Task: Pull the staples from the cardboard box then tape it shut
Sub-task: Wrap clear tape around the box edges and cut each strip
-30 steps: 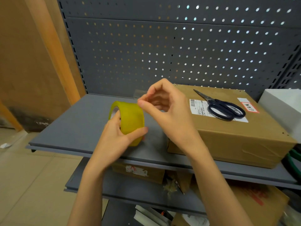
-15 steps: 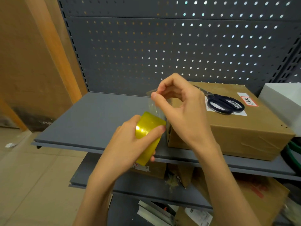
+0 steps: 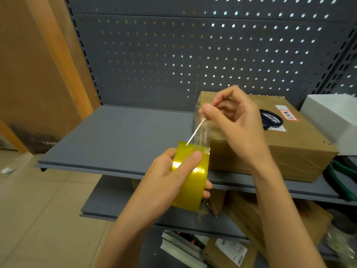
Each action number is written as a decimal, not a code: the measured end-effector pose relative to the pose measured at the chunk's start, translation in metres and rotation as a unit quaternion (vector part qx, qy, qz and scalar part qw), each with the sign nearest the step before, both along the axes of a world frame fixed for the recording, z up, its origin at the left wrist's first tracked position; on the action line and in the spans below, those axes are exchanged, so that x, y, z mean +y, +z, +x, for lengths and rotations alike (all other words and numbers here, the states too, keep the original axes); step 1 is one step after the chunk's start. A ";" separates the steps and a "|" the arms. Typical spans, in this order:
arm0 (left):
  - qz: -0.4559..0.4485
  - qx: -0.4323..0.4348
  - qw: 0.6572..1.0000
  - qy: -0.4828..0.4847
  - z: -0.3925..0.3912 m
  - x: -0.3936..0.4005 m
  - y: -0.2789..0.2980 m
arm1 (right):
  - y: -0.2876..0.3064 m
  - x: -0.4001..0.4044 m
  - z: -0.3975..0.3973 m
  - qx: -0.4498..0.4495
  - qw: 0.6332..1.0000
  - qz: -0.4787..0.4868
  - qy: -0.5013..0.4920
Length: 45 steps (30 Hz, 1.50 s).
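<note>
My left hand (image 3: 170, 178) grips a yellow roll of packing tape (image 3: 190, 182) in front of the shelf edge, thumb across its face. My right hand (image 3: 231, 120) pinches the free end of the clear tape strip (image 3: 201, 132), stretched upward from the roll. Behind my right hand a closed brown cardboard box (image 3: 289, 149) lies on the grey shelf (image 3: 119, 136), with white labels on top. Black-handled scissors (image 3: 270, 118) rest on the box lid, partly hidden by my right hand. No staples are visible.
A white foam block (image 3: 336, 117) stands right of the box, and green-handled pliers (image 3: 342, 180) lie below it. A grey pegboard (image 3: 193, 51) backs the shelf. Lower shelves hold more cardboard boxes (image 3: 270, 219) and packages. A wooden panel (image 3: 38, 64) stands at left.
My left hand lowered the roll off the shelf toward me. My right hand peeled the tape end and drew it up and to the right, lengthening the strip.
</note>
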State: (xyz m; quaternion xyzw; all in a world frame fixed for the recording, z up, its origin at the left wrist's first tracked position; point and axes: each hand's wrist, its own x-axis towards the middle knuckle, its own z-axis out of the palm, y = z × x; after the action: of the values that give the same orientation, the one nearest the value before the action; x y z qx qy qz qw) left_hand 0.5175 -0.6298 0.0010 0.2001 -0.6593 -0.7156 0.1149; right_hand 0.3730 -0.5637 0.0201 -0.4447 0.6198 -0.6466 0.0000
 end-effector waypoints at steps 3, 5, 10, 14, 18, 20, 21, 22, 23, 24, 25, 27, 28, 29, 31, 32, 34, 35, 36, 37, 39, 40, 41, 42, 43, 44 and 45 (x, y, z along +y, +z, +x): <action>0.062 -0.001 0.997 -0.038 0.001 0.006 0.004 | -0.007 0.007 -0.011 -0.004 0.999 0.021 -0.024; 0.089 0.000 0.994 -0.057 0.001 0.011 0.006 | -0.009 0.011 -0.018 0.011 0.998 0.044 -0.052; 0.120 0.005 0.990 -0.069 -0.002 0.017 0.006 | -0.015 0.016 -0.025 0.028 0.992 0.092 -0.084; 0.136 0.008 0.989 -0.063 -0.004 0.016 0.005 | -0.014 0.013 -0.024 0.042 0.987 0.117 -0.103; 0.149 0.006 0.987 -0.066 -0.005 0.014 0.003 | -0.017 0.011 -0.024 0.061 0.977 0.158 -0.128; 0.154 0.005 0.985 -0.072 -0.006 0.014 0.002 | -0.019 0.010 -0.026 0.065 0.973 0.169 -0.142; 0.154 0.004 0.985 -0.074 -0.007 0.013 0.002 | -0.020 0.010 -0.026 0.069 0.971 0.173 -0.148; 0.154 0.004 0.985 -0.073 -0.007 0.013 0.002 | -0.020 0.009 -0.026 0.072 0.970 0.176 -0.152; 0.154 0.005 0.985 -0.073 -0.008 0.013 0.001 | -0.021 0.009 -0.027 0.076 0.969 0.179 -0.154; 0.155 0.006 0.985 -0.071 -0.008 0.012 0.001 | -0.021 0.008 -0.027 0.079 0.968 0.183 -0.155; 0.156 0.006 0.985 -0.071 -0.008 0.012 0.001 | -0.022 0.007 -0.027 0.082 0.966 0.187 -0.158; 0.158 0.006 0.985 -0.072 -0.008 0.011 0.000 | -0.023 0.006 -0.026 0.088 0.963 0.194 -0.165; 0.159 0.006 0.985 -0.073 -0.008 0.011 0.000 | -0.022 0.006 -0.026 0.095 0.960 0.200 -0.170; 0.161 0.005 0.984 -0.073 -0.009 0.011 -0.001 | -0.022 0.006 -0.026 0.106 0.957 0.206 -0.177; 0.162 0.004 0.984 -0.075 -0.009 0.010 -0.001 | -0.022 0.005 -0.025 0.131 0.949 0.218 -0.188; 0.162 0.003 0.984 -0.076 -0.009 0.010 -0.001 | -0.023 0.005 -0.023 0.143 0.945 0.223 -0.191; 0.162 0.002 0.984 -0.078 -0.010 0.009 -0.002 | -0.026 0.003 -0.022 0.167 0.937 0.233 -0.198; 0.161 0.000 0.984 -0.079 -0.010 0.009 -0.002 | -0.027 0.003 -0.023 0.182 0.930 0.241 -0.209; 0.161 -0.001 0.984 -0.079 -0.010 0.009 -0.003 | -0.027 0.004 -0.025 0.196 0.921 0.252 -0.225; 0.160 -0.002 0.984 -0.079 -0.010 0.009 -0.003 | -0.025 0.005 -0.029 0.202 0.912 0.263 -0.240; 0.153 -0.002 0.985 -0.081 -0.010 0.008 -0.004 | -0.022 0.007 -0.033 0.184 0.914 0.269 -0.243; 0.150 -0.002 0.985 -0.084 -0.009 0.008 -0.005 | -0.022 0.007 -0.034 0.173 0.921 0.258 -0.234; 0.149 -0.001 0.985 -0.086 -0.009 0.008 -0.005 | -0.023 0.007 -0.034 0.170 0.927 0.241 -0.233; 0.151 -0.001 0.985 -0.088 -0.009 0.008 -0.004 | -0.025 0.006 -0.034 0.173 0.928 0.225 -0.241; 0.154 0.000 0.984 -0.090 -0.009 0.008 -0.004 | -0.026 0.004 -0.035 0.176 0.927 0.217 -0.250; 0.156 0.002 0.983 -0.092 -0.009 0.008 -0.004 | -0.027 0.003 -0.035 0.178 0.925 0.218 -0.257; 0.157 0.004 0.983 -0.094 -0.008 0.008 -0.004 | -0.028 0.001 -0.036 0.178 0.923 0.221 -0.261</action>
State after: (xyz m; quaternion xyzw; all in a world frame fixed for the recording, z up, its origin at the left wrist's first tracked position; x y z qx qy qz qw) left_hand 0.5091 -0.6217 -0.0028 0.1504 -0.5539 -0.8187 0.0168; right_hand 0.3372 -0.5625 -0.0075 -0.3637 0.8307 -0.3808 -0.1808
